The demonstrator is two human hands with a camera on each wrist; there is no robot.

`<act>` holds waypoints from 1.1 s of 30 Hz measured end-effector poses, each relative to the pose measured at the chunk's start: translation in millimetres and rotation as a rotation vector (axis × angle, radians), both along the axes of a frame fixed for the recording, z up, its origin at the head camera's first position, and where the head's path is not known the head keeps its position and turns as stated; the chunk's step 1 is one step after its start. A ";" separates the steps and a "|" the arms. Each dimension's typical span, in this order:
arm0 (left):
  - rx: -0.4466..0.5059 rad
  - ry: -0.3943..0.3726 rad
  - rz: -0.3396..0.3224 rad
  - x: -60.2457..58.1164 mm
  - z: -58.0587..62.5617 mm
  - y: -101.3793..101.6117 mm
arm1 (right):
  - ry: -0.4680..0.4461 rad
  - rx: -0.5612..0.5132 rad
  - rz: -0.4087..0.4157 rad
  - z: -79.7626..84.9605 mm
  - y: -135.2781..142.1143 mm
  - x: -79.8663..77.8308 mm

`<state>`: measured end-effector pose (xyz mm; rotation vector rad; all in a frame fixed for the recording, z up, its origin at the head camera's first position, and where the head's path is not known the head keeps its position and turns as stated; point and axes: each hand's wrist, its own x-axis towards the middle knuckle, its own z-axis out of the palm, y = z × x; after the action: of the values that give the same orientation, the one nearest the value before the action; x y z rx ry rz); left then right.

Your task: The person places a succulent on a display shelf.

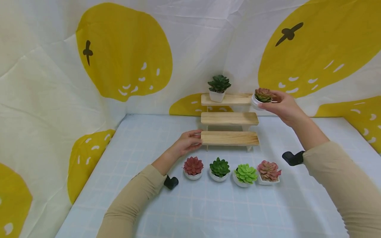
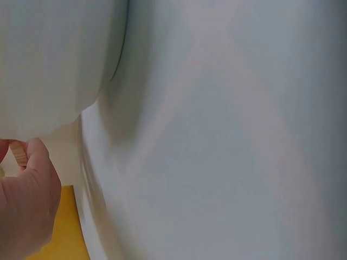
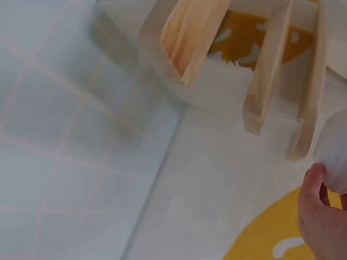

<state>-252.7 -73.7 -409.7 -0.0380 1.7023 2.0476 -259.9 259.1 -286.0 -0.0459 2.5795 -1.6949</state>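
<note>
My right hand (image 1: 284,105) holds a potted succulent (image 1: 263,95) with reddish-green leaves by its white round pot, at the right end of the top tier. In the right wrist view the same white pot (image 3: 333,151) shows at the fingertips, beside the tier ends. With my left hand (image 1: 187,142) I grip the left end of the lowest tier of a three-tier wooden stand (image 1: 230,138); the left wrist view shows a bit of wood (image 2: 19,154) between finger and thumb. A dark green succulent (image 1: 219,84) in a white pot stands on the top tier's left part.
In front of the stand, a row of potted succulents sits on the checked blue cloth (image 1: 166,211): red (image 1: 193,166), dark green (image 1: 219,167), bright green (image 1: 245,174) and pink (image 1: 269,171). A white cloth with yellow fruit prints (image 1: 196,49) hangs behind.
</note>
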 end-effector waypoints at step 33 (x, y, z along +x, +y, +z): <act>-0.018 -0.032 0.032 -0.3 1.9 2.8 | 0.006 0.012 -0.064 5.5 -45.8 -28.0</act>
<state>-252.9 -70.9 -407.8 -0.1039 1.7110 2.0440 -287.9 213.3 -280.4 0.0325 2.6226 -1.7014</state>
